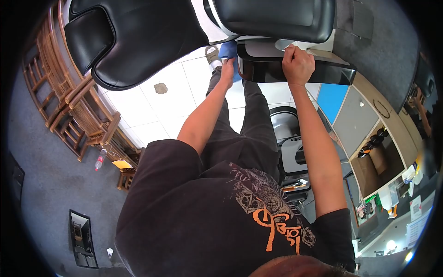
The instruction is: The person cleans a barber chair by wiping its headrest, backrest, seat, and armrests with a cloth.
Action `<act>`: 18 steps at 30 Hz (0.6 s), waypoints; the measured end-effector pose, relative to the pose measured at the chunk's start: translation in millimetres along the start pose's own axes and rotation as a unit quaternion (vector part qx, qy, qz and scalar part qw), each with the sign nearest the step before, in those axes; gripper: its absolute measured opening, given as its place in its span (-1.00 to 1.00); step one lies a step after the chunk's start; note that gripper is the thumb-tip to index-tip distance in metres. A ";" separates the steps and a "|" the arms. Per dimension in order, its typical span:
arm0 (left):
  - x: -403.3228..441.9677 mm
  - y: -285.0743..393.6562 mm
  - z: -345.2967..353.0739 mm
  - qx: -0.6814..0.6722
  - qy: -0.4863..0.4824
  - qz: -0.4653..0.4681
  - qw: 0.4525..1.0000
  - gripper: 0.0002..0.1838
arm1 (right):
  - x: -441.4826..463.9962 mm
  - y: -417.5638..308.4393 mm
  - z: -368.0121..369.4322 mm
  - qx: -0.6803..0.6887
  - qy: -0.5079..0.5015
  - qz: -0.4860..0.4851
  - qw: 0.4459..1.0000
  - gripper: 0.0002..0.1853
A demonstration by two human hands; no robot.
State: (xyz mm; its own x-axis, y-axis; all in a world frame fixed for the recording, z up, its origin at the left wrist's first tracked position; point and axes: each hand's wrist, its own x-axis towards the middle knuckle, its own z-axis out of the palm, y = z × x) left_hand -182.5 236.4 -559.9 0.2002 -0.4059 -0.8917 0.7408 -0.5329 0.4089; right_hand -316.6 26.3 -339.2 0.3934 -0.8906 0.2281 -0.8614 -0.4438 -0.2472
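Note:
My left hand (227, 73) reaches down between the black padded chair parts, its fingers closed on a blue cloth (228, 49). Part of the cloth hangs below, beside the end of a glossy black armrest (263, 70). On top of that armrest, my right hand (298, 66) is closed around its edge. A black seat cushion (277, 18) lies just beyond the armrest. Left of it is a large black leather backrest (147, 41) with a small headrest pad (90, 39).
White floor tiles (175, 99) lie underfoot, with a brown stain or scrap (160, 88). Bamboo chairs (69, 97) stand left, near a plastic bottle (100, 159). On the right stands a wooden cabinet (406, 134) with an open compartment. A black stool or chair base (284, 122) is near my legs.

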 end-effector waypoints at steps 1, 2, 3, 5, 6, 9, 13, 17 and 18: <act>3.1 -8.4 7.0 -0.113 -0.006 -0.015 0.993 -0.48 | 0.7 -1.2 -1.9 -0.004 -0.004 0.001 1.000 -0.61; -22.3 15.9 25.1 -0.158 -0.012 -0.044 0.986 -0.46 | 0.6 -2.3 -3.5 -0.008 -0.009 0.003 1.000 -0.61; -28.8 34.6 37.5 -0.180 -0.029 -0.061 0.981 -0.44 | 0.9 -3.4 -4.0 -0.002 -0.005 0.004 1.000 -0.61; -29.0 51.9 51.2 -0.223 -0.063 -0.096 0.968 -0.41 | 1.1 -4.5 -4.1 0.010 0.003 0.007 1.000 -0.60; -18.4 57.0 55.5 -0.249 -0.082 -0.105 0.959 -0.42 | 0.6 -4.6 -4.7 0.010 -0.002 0.006 1.000 -0.60; 47.7 30.6 45.1 -0.300 -0.107 -0.112 0.941 -0.44 | 1.6 -4.4 -4.0 0.008 -0.017 0.006 1.000 -0.61; 63.8 53.7 48.3 -0.265 -0.101 -0.134 0.949 -0.45 | 3.6 -4.9 -6.4 0.015 -0.032 0.010 0.999 -0.63; 109.1 25.9 32.1 -0.271 -0.089 -0.091 0.954 -0.47 | 4.9 -6.5 -7.3 0.034 -0.032 0.010 0.999 -0.66; 117.0 19.8 32.4 -0.288 -0.104 -0.103 0.946 -0.49 | 4.5 -4.7 -5.1 0.039 -0.025 0.007 0.999 -0.66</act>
State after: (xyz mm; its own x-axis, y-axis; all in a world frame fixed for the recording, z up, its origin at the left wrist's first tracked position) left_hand -165.2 154.3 -649.8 -0.0732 -0.5060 -0.8594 0.9890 -0.1480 0.0029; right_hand -312.4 24.9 -332.2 0.3985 -0.9000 0.1766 -0.8399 -0.4354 -0.3241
